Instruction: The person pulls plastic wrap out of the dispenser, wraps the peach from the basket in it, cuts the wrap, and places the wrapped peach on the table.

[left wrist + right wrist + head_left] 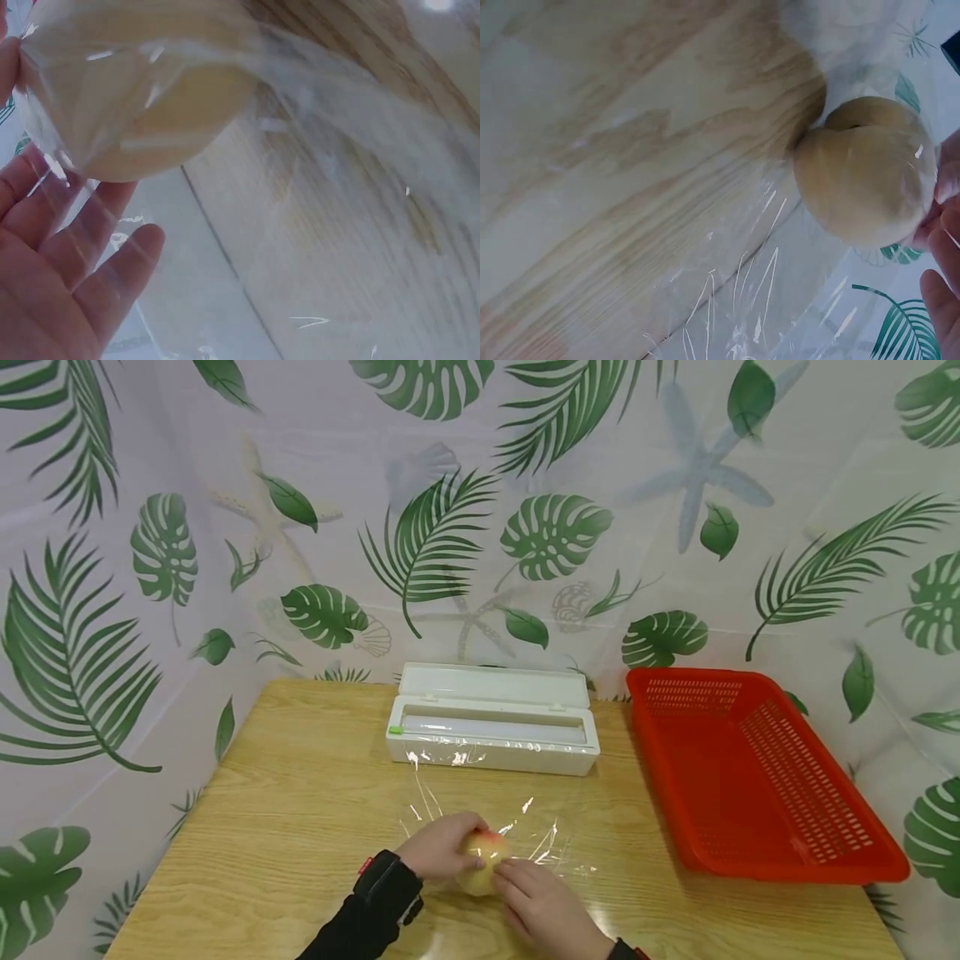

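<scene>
A yellow fruit with a red blush (pixel 483 858) sits on a sheet of clear cling film (pixel 536 839) near the table's front edge. My left hand (pixel 438 850) lies over its left and top side. In the left wrist view the fingers (pixel 52 277) are fairly straight behind film (pixel 97 217), just below the film-covered fruit (pixel 142 90). From the right, my right hand (pixel 543 906) touches the fruit with extended fingers. In the right wrist view its fingertips (pixel 943 187) rest against the fruit (pixel 862 172), with wrinkled film (pixel 765 300) spread on the wood.
A white cling film dispenser box (pixel 491 731) with its lid open stands at the back centre of the wooden table (pixel 300 793). A red perforated basket (pixel 750 862) takes up the right side. A leaf-print curtain surrounds the table.
</scene>
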Motion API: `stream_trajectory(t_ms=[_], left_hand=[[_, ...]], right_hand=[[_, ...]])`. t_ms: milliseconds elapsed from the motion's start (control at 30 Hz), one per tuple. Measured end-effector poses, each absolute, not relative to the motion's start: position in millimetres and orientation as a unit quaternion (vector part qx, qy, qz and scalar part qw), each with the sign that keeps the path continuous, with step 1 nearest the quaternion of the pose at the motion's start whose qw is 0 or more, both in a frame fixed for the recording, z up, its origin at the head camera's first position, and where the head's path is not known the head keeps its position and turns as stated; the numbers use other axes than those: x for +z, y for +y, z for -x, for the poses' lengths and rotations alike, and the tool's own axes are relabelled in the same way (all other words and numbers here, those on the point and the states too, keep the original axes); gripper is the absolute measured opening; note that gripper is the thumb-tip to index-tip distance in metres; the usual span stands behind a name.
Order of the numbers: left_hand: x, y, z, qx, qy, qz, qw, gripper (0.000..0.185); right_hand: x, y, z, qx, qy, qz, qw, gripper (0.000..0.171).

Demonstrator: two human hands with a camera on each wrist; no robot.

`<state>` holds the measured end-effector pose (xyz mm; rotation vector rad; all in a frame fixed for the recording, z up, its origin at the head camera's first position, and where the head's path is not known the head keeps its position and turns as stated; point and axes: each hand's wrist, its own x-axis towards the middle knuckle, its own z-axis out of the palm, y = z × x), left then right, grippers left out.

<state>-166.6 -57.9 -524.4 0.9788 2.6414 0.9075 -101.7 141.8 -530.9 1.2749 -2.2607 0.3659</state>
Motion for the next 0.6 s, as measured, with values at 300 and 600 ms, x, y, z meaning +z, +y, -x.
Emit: stream_trajectory(t_ms=[300, 600], left_hand=[[-518.3, -56.3, 169.5, 0.325, 0.882, -0.321, 0.111, 0.028], [-518.0, -61.4, 172.6, 0.335, 0.877, -0.324, 0.115, 0.031]], right_hand=[[-538.3, 136.2, 107.9, 0.131, -0.838, -0.465, 0.255, 0.035], [-535.3, 133.2, 112.2, 0.118, -0.859, -0.445, 0.223, 0.030]])
